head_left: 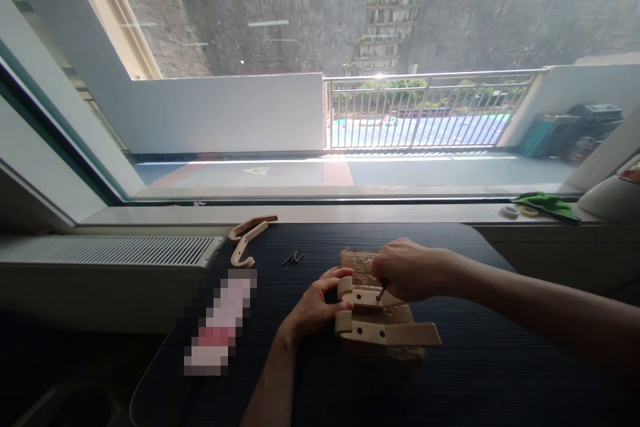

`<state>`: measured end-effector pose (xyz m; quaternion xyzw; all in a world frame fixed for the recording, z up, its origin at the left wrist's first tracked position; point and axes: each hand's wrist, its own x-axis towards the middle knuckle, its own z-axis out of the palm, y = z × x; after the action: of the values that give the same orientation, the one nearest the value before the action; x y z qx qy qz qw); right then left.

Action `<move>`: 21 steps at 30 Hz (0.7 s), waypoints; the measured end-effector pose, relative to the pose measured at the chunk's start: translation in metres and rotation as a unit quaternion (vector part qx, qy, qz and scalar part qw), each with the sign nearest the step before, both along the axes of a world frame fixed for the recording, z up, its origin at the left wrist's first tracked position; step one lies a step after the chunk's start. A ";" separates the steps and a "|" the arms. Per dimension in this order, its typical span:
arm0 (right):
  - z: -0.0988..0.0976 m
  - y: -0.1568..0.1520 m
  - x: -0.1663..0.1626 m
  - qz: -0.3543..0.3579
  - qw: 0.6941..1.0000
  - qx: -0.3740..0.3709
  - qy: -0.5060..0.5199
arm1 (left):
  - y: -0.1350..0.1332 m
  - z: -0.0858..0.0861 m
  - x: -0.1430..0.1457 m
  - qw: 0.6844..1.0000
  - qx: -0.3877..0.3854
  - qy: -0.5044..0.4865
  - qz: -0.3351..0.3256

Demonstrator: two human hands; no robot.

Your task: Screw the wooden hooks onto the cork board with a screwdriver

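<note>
A rough wooden block (400,352) lies on the dark table with two pale wooden hooks across it. My left hand (315,303) is closed around the curled end of the upper wooden hook (367,298), thumb on the near side and fingers on the far side. Over that hook's straight part, my right hand (407,270) is a closed fist. From it a thin metal shaft (382,291), like a screwdriver's, slants down to a hole in the hook; any handle is hidden. Nearer me, the lower wooden hook (410,334) shows two dark holes, its straight end jutting past the block.
Two more wooden hooks (250,240) lie at the table's far left, with several screws (293,257) to their right. A blurred pinkish item (223,320) is on the left. The windowsill (400,213) behind bears a green cloth (547,204) and tape rolls (510,211). A radiator (110,250) stands left.
</note>
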<state>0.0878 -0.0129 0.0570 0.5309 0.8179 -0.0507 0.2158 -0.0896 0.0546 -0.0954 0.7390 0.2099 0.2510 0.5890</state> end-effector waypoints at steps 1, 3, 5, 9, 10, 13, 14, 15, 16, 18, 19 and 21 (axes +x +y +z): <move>0.000 0.000 0.000 -0.001 1.000 0.010 0.000 | 0.000 0.000 0.000 1.000 0.000 -0.001 0.000; -0.001 -0.002 -0.001 0.001 1.000 0.023 -0.003 | 0.000 0.000 0.000 1.000 0.001 -0.003 0.000; -0.005 -0.003 -0.003 0.019 0.999 0.028 -0.001 | 0.000 0.000 0.000 1.000 0.003 -0.005 -0.001; -0.013 -0.006 -0.008 0.062 0.997 0.030 0.031 | 0.000 -0.001 0.000 1.000 0.002 -0.008 0.002; -0.014 -0.007 -0.009 0.065 0.997 0.030 0.036 | 0.000 0.000 0.000 1.000 0.001 -0.007 0.003; -0.014 -0.006 -0.007 0.054 0.998 0.023 0.038 | -0.001 0.001 0.000 1.000 -0.001 0.001 0.006; -0.013 -0.005 -0.005 0.047 0.998 0.018 0.037 | -0.001 0.001 0.000 1.000 -0.002 0.002 0.006; -0.012 -0.003 -0.003 0.038 0.999 0.014 0.036 | -0.001 0.001 0.000 1.000 -0.002 0.003 0.005; -0.011 -0.002 0.000 0.029 0.999 0.010 0.034 | -0.001 0.001 0.000 1.000 -0.001 0.002 0.005; -0.009 0.001 0.007 0.008 0.999 0.003 0.036 | -0.001 0.000 0.000 1.000 0.002 0.001 0.004; -0.009 0.003 0.010 -0.003 0.999 0.000 0.041 | 0.000 0.000 0.000 1.000 0.004 0.001 0.004; -0.009 0.003 0.012 -0.020 0.999 0.002 0.051 | 0.000 0.000 0.000 1.000 0.006 0.004 0.004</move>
<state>0.1003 -0.0100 0.0483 0.5447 0.8169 -0.0803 0.1721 -0.0898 0.0547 -0.0957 0.7429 0.2130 0.2518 0.5825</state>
